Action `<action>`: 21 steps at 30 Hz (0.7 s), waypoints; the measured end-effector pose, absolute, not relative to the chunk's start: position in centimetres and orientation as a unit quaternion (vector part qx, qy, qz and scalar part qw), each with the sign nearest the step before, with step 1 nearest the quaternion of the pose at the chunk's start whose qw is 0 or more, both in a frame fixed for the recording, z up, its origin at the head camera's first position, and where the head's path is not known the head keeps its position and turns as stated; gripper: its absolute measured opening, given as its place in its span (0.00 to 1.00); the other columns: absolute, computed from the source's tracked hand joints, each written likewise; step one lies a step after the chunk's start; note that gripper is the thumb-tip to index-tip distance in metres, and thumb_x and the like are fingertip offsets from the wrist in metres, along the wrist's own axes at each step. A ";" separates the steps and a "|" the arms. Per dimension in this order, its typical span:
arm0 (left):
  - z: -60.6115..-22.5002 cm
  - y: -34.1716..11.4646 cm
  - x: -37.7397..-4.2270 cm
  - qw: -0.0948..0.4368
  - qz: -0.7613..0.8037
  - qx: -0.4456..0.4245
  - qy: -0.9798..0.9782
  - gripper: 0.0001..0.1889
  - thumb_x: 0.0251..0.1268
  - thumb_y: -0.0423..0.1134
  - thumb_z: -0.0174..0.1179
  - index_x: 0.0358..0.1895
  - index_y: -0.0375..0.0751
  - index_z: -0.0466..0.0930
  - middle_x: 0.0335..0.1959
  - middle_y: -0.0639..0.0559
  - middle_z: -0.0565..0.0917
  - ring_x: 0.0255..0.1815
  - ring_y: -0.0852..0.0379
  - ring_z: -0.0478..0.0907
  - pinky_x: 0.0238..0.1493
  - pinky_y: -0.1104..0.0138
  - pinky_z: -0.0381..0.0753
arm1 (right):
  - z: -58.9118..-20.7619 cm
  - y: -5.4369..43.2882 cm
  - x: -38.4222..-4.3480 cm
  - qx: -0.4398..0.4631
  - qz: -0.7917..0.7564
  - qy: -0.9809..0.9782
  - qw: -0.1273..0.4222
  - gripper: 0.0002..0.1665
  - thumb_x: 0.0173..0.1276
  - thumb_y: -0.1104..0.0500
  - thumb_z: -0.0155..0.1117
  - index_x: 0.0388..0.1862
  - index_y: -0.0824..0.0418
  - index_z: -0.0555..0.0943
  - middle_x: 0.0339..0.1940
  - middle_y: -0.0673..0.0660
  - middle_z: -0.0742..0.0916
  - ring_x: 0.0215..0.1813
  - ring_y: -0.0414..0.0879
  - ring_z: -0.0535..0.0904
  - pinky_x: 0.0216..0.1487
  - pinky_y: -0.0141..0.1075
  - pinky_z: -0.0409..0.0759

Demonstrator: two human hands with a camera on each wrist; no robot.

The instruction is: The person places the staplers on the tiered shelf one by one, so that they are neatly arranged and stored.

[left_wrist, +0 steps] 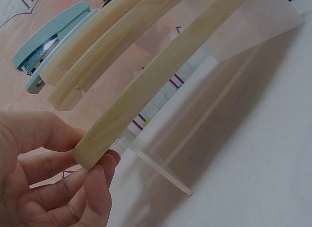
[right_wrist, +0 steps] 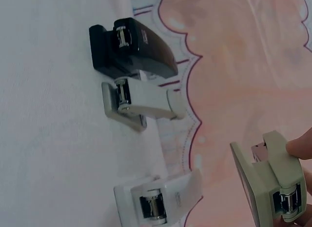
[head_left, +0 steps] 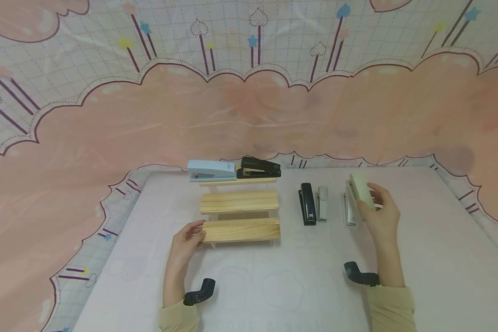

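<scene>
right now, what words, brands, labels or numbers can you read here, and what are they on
No text can be read.
Black stapler on the table: small pale mark, too blurred to read.
White stapler nearest the right hand: faint mark, too blurred to read.
Light blue stapler on the rack: apparent tiny mark, too small to read.

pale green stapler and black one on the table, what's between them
In the head view, two: a small grey stapler beside the black stapler, and a white stapler nearer the pale green stapler.
</scene>
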State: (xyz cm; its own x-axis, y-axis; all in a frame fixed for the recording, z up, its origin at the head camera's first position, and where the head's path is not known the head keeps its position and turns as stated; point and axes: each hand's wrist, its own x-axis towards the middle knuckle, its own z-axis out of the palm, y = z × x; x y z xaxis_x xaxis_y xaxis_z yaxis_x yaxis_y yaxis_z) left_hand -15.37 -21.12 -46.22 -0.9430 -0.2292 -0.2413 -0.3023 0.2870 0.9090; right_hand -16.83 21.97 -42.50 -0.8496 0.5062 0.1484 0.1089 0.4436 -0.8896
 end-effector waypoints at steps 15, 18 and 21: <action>-46.2 -21.2 -15.2 0.032 0.582 -0.159 0.796 0.20 0.66 0.33 0.55 0.61 0.40 0.74 0.53 0.41 0.78 0.39 0.63 0.76 0.41 0.74 0.77 | -41.1 19.1 -16.6 -0.115 0.494 -0.836 0.208 0.30 0.61 0.67 0.63 0.64 0.58 0.73 0.57 0.61 0.81 0.50 0.39 0.69 0.48 0.30 0.67; -46.3 -21.2 -15.3 0.029 0.584 -0.155 0.796 0.20 0.65 0.33 0.56 0.61 0.40 0.75 0.53 0.40 0.79 0.38 0.64 0.76 0.40 0.75 0.77 | -40.9 18.6 -16.7 -0.091 0.488 -0.842 0.211 0.30 0.60 0.68 0.63 0.63 0.59 0.74 0.56 0.62 0.82 0.51 0.42 0.71 0.49 0.32 0.67; -46.3 -21.3 -15.3 0.027 0.584 -0.155 0.797 0.20 0.65 0.33 0.56 0.61 0.40 0.75 0.53 0.40 0.79 0.38 0.64 0.76 0.39 0.74 0.77 | -40.7 18.1 -16.8 -0.066 0.482 -0.849 0.205 0.30 0.60 0.67 0.63 0.64 0.59 0.73 0.56 0.64 0.82 0.52 0.47 0.72 0.50 0.37 0.68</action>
